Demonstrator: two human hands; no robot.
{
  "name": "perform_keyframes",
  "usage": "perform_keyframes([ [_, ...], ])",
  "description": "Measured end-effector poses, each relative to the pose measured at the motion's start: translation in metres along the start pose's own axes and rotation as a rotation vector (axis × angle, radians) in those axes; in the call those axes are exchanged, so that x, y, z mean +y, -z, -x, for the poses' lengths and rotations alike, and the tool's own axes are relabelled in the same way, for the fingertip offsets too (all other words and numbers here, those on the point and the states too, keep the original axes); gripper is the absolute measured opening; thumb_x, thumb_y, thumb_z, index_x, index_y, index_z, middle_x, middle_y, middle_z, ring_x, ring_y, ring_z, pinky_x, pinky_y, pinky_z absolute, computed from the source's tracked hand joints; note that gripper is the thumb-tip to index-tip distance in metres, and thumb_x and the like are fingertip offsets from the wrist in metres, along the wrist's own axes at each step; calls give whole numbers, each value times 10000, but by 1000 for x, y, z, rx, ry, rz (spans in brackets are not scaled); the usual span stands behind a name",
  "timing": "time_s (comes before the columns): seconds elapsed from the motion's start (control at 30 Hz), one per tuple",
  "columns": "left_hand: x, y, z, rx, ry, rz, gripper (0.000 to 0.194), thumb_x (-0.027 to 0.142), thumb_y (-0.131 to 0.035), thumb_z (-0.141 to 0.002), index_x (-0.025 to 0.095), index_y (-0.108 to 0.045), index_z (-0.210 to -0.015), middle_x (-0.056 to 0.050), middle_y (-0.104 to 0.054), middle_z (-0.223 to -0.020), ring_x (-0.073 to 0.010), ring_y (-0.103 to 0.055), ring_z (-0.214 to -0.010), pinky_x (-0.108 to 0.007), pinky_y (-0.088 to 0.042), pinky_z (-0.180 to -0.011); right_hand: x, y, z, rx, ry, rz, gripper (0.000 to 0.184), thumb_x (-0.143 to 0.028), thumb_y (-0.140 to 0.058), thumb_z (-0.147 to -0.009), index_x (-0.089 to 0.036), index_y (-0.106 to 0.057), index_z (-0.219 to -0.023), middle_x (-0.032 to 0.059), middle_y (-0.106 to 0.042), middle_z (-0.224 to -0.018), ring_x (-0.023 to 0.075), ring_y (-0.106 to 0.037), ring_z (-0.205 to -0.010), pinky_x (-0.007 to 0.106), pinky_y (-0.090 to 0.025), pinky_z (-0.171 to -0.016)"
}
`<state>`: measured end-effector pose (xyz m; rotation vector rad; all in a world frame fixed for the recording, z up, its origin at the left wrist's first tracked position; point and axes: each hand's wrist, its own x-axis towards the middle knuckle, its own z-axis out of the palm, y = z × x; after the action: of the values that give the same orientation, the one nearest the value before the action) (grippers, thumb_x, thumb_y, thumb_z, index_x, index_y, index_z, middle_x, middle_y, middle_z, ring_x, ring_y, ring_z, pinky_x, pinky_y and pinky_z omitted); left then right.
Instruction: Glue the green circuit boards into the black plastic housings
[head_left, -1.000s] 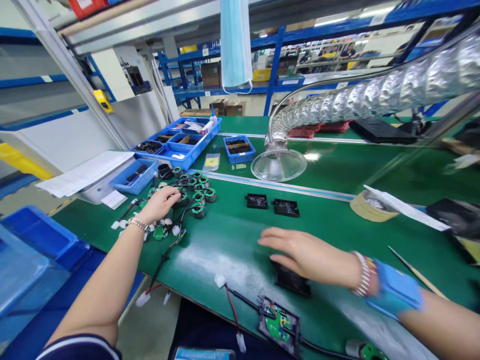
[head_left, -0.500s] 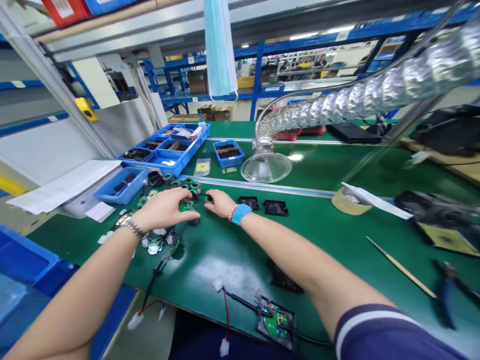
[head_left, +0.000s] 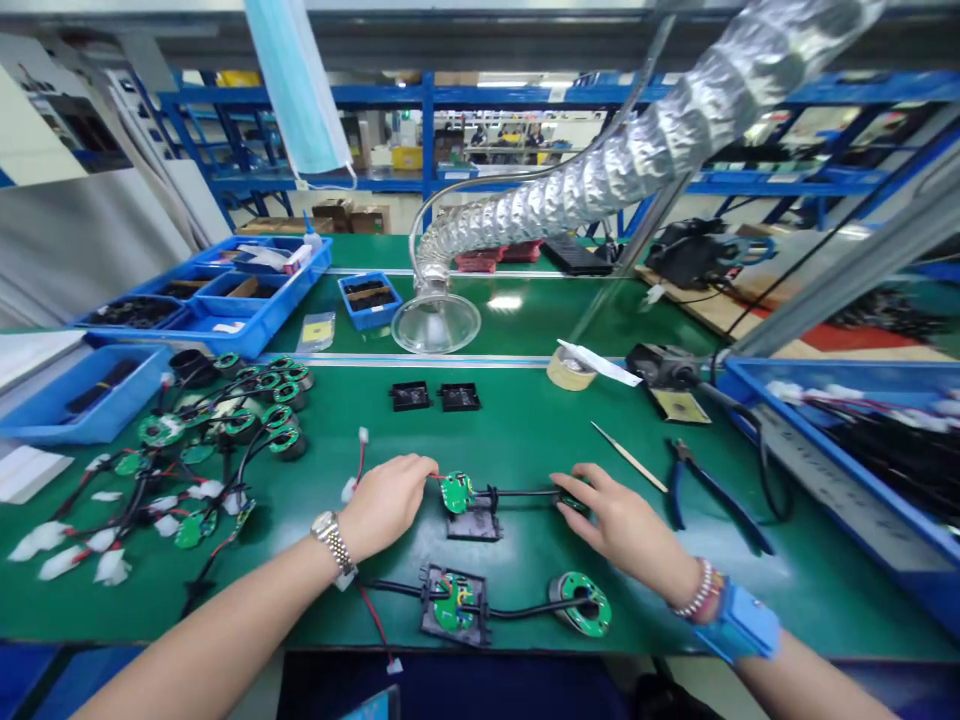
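Holds a red lead [head_left: 435,477] in the left hand [head_left: 388,503], fingertips together just left of a green circuit board [head_left: 456,492], palm side hidden. Clamps the right hand [head_left: 615,515] on a dark-and-green part [head_left: 573,499], largely covered by the fingers, with a black cable [head_left: 525,492] running nearly straight from there to the board. Shows the board tilted above a black case [head_left: 474,526], not lying flat in it, inward from the middle of the near edge of the surface [head_left: 517,430]; hard to judge whether touching the case's rim.

Could strain the wire joints on the board by drawing both hands apart, the cable having little visible slack. Could trap the red lead or crack the board against the case wall by pressing down while tilted.

Could also knock the second case [head_left: 454,607], close to the near edge, with a low sweep of the left wrist, and so shove the ring-shaped part [head_left: 581,603] toward that edge. Likewise at risk: a white connector [head_left: 395,666] hanging past the near edge, easily snagged by clothing and able to drag the second case along.
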<state>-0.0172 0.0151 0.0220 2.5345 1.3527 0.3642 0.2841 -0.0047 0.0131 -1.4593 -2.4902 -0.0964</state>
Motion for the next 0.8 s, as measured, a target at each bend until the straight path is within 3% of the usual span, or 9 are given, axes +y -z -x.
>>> perform_keyframes([
  [0.13, 4, -4, -2, -26, -105, -114, 227, 209, -357, -892, 236, -563, -986, -33, -586, -868, -167, -538, -783, -262, -429, -627, 5, -7, 8, -22, -60, -10, 291, -270, -410, -846, -167, -593, -1048, 112, -556, -1006, 166, -607, -705, 308, -517, -616],
  [0.27, 7, -6, 1, -62, -216, -341, 237, 143, -368, -877, 227, -589, -899, -44, -551, -760, -176, -495, -737, -239, -366, -530, 12, 0, 1, -81, -56, -33, 271, -246, -441, -834, -187, -585, -1055, 89, -562, -1001, 151, -598, -702, 301, -513, -627],
  [0.33, 9, -8, 0, -54, -245, -272, 221, 160, -373, -882, 211, -586, -859, -56, -563, -817, -182, -489, -796, -239, -367, -549, 14, 3, -2, -83, -49, -37, 274, -235, -464, -822, -181, -581, -1064, 100, -564, -1018, 171, -597, -764, 327, -511, -670],
  [0.43, 13, -7, -5, -99, -231, 72, 242, 244, -368, -900, 186, -578, -794, -51, -579, -864, -164, -495, -799, -249, -395, -634, 7, 9, -7, -13, 4, -46, 383, -257, -547, -775, -177, -529, -1149, 135, -539, -1134, 247, -539, -982, 425, -472, -793],
  [0.53, 17, -1, -12, -211, -104, 497, 330, 347, -376, -891, 164, -567, -693, -29, -572, -759, -135, -499, -715, -247, -398, -679, -9, 11, -17, 52, 137, -202, 439, -297, -561, -781, -175, -480, -1194, 126, -544, -1167, 238, -480, -1085, 429, -426, -872],
  [0.63, 17, -1, -17, -346, 153, 807, 389, 454, -420, -839, 149, -560, -642, -16, -553, -663, -108, -447, -573, -217, -347, -530, -23, 4, -30, 95, 181, -337, 205, -244, -461, -855, -167, -573, -1008, 79, -642, -929, 175, -563, -898, 347, -439, -804],
  [0.73, 14, -7, -17, -415, 383, 989, 407, 525, -445, -788, 148, -532, -662, 1, -535, -593, -78, -341, -456, -197, -233, -420, -27, -7, -43, 54, 152, -313, 176, -195, -432, -870, -165, -606, -873, 51, -651, -778, 147, -576, -728, 307, -425, -724],
  [0.8, 14, -11, -17, -374, 407, 1008, 372, 522, -452, -784, 160, -520, -735, 9, -551, -592, -78, -339, -446, -193, -243, -425, -28, -11, -48, -7, 130, -271, 167, -194, -446, -865, -165, -610, -857, 51, -654, -775, 146, -580, -716, 297, -412, -710],
])
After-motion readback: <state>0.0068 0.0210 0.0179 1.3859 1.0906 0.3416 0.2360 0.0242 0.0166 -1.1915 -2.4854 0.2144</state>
